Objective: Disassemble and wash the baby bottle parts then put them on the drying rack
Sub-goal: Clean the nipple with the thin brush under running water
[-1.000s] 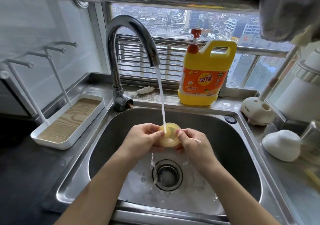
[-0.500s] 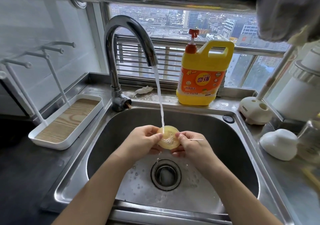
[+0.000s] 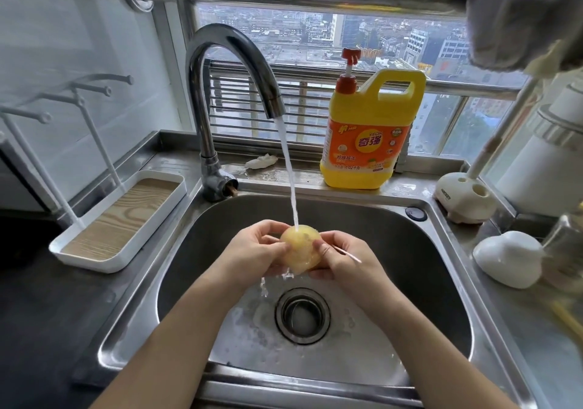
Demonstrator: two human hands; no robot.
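Drying rack (image 3: 126, 216) sits on the desk (image 3: 31, 307) at the left, its tray running from near left to far right. Water from the tap (image 3: 227, 58) falls onto a soft yellowish bottle part (image 3: 299, 251) held over the sink (image 3: 426, 270) between both hands. The left hand (image 3: 252, 251) grips its left side. The right hand (image 3: 347, 263) pinches its right side, and a thin white stick (image 3: 348, 255) pokes out past the fingers. Dish soap (image 3: 372, 137) stands far right of the tap. Rinsing looks unfinished. The drying rack lies left of the hands and slightly farther, so the left hand is nearer to it.
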